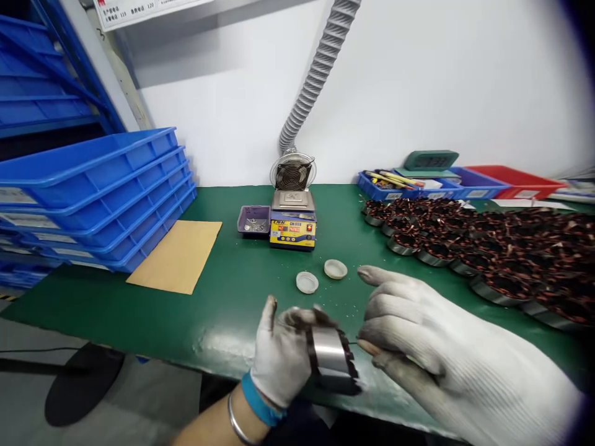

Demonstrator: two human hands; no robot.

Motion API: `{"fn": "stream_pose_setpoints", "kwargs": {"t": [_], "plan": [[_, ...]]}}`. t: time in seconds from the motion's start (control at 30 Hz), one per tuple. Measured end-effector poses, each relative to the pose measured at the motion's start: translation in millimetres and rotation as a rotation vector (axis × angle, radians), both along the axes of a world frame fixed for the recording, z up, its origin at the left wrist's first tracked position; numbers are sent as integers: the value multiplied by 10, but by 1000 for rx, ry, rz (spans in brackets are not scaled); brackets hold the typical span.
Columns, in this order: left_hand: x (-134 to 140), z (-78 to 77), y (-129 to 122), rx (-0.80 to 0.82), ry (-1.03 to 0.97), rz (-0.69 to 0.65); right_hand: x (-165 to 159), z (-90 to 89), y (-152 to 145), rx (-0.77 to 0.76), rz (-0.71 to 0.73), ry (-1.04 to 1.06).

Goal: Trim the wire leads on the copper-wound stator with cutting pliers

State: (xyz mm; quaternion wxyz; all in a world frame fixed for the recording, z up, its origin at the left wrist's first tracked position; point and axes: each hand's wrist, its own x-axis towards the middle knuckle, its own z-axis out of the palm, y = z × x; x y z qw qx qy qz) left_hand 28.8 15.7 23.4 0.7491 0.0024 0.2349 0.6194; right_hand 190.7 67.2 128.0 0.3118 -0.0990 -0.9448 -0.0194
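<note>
At mat's near edge | left hand [281, 359] clamps stator [331, 359], axis sideways | right hand [418, 334] spread

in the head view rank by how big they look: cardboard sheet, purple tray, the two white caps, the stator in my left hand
1. cardboard sheet
2. stator, though being close to the camera enlarges it
3. purple tray
4. near cap and far cap: they look alike, no ranking

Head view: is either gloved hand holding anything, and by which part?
The left hand holds a wound motor stator, its grip wrapped around the shiny metal ring. The right hand is open beside it, fingertips close to the stator; contact cannot be told.
</note>
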Motion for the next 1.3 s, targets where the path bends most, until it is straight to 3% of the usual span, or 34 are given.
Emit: {"fn": "stream_pose_setpoints", "kwargs": {"t": [0.07,0.13,0.2,0.23,0.33,0.4,0.5,0.57,0.63,0.67,0.77,0.97,1.03,1.17,1.23,1.3], "plan": [[18,-45,29,-96,-84,48,-12,-12,-4,-51,13,-16],[62,-118,41,-1,-108,-199,-18,-33,6,-62,7,-50],[107,-195,21,211,-61,-501,6,-78,33,-39,2,-55],[125,-225,2,265,-33,-539,32,-111,49,-27,3,-32],[158,-231,-58,228,94,-312,159,-244,84,-69,-57,30],[166,-168,-84,171,234,-157,256,-360,85,-328,-214,254],[159,-61,-96,80,479,-30,348,-595,54,-794,-434,769],[144,-34,-86,44,605,32,336,-810,16,-714,-383,708],[129,-49,-69,26,695,89,262,-1054,-33,-366,-264,392],[125,-66,-59,25,734,122,210,-1170,-61,-233,-286,290],[126,-132,-33,56,826,221,48,-1414,-137,-158,-374,302],[129,-218,-37,123,916,347,-128,-1421,-222,-306,-374,393],[120,-224,-48,156,911,368,-172,-1408,-261,-473,-381,456],[110,-216,-61,188,940,401,-268,-1415,-328,-1022,-523,622],[112,-215,-65,193,956,416,-303,-1406,-334,-1106,-543,665],[116,-221,-73,190,956,417,-315,-1383,-321,-1093,-536,686]]}}
